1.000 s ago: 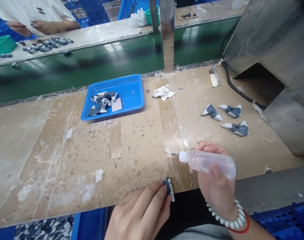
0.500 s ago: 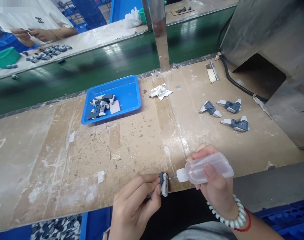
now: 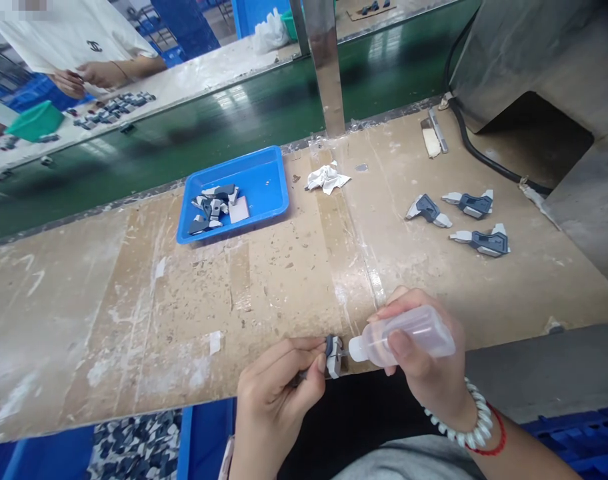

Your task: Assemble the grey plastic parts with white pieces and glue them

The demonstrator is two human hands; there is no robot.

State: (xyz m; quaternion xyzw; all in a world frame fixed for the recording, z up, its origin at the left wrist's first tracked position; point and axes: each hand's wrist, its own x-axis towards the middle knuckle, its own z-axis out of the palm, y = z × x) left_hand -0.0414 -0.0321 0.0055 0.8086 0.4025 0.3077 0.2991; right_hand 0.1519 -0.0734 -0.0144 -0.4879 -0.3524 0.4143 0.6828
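Observation:
Between thumb and fingers, my left hand point(image 3: 284, 380) pinches a small grey and white plastic part point(image 3: 335, 358) at the table's front edge; the rest of the part is hidden by the fingers. My right hand point(image 3: 424, 347) is wrapped round a translucent squeeze bottle point(image 3: 409, 335) with a white cap, tilted on its side. The bottle's thin needle tip point(image 3: 344, 353) points left and reaches the white face of the part; whether it touches cannot be made out. Several similar parts, including one grey and white piece point(image 3: 479, 239), lie on the right of the table.
A blue tray point(image 3: 264, 193) holds several parts and a pale square. Behind it are crumpled white tissue point(image 3: 327, 178), a metal post point(image 3: 325, 73) and a green conveyor belt point(image 3: 224, 123). A blue bin point(image 3: 187, 440) of parts stands below the edge. Across the belt, a person's hands point(image 3: 101, 75) are busy.
The bottle has moved closer to the part, so its needle tip now meets the white face. The whole view has shifted slightly. Both hands keep their holds.

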